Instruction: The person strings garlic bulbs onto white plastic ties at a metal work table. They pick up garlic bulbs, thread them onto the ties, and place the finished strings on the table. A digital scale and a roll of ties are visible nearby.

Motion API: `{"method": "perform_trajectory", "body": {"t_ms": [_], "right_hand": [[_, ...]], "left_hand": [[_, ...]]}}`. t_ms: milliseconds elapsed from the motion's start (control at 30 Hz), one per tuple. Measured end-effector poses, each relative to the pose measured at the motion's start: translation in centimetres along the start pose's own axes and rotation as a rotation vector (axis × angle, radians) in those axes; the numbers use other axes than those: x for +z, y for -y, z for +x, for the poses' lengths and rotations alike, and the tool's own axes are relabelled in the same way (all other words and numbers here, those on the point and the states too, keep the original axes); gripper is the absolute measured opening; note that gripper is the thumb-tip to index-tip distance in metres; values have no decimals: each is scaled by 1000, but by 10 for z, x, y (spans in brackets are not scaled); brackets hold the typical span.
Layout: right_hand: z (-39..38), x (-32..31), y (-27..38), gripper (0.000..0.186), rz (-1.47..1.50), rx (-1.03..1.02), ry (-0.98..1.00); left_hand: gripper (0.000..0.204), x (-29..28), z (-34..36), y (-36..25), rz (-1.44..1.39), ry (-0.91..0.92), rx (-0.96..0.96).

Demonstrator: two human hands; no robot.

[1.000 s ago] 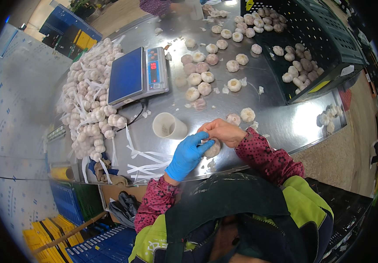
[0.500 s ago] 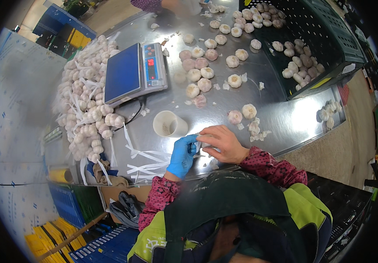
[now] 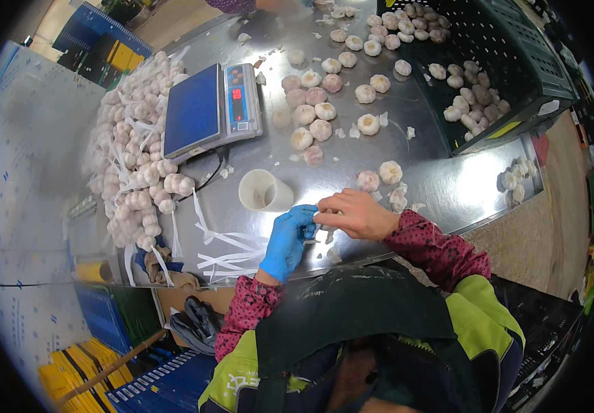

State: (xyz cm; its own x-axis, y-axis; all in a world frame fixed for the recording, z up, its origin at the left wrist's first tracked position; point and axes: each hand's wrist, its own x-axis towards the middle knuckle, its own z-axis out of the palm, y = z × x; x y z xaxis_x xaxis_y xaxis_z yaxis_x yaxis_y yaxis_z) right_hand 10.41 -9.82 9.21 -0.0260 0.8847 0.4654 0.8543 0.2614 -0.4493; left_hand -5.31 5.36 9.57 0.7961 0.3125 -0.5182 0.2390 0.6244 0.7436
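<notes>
Right fingers (image 3: pixel 331 204) have drawn together, two hands (image 3: pixel 285 242) half-curled (hold unclear), near one cup (image 3: pixel 279 195), two garlic bulbs (image 3: pixel 390 173).

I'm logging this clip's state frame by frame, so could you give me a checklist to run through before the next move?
1. Both hands gloved: not ok; the left hand wears a blue glove, the right hand is bare.
2. Hands working together: ok; they meet just beyond the table's near edge.
3. Held item identifiable: cannot tell; the fingers mostly cover it.
4. White strips lying apart: not ok; several cross one another, left of the gloved hand.
5. Scale switched on: ok; its display is lit red.
6. Tabletop by the hands free of scraps: not ok; pale skin scraps lie there.
</notes>
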Motion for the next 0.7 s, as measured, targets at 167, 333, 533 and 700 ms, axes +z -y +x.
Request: {"method": "perform_trajectory", "body": {"t_ms": [167,333,533,700], "right_hand": [[-2,-1,-18,24,482,238,-10],[1,-13,-12,51,297,205,11],[-11,16,-18,28,28,117,-169],[-27,24,-25,12,-291,115,-341]], "left_hand": [[19,5,2,7,2,-52,-13],[15,2,4,14,-61,-77,-17],[11,7,8,22,-4,-83,49],[13,17,11,42,384,-233,362]]}}
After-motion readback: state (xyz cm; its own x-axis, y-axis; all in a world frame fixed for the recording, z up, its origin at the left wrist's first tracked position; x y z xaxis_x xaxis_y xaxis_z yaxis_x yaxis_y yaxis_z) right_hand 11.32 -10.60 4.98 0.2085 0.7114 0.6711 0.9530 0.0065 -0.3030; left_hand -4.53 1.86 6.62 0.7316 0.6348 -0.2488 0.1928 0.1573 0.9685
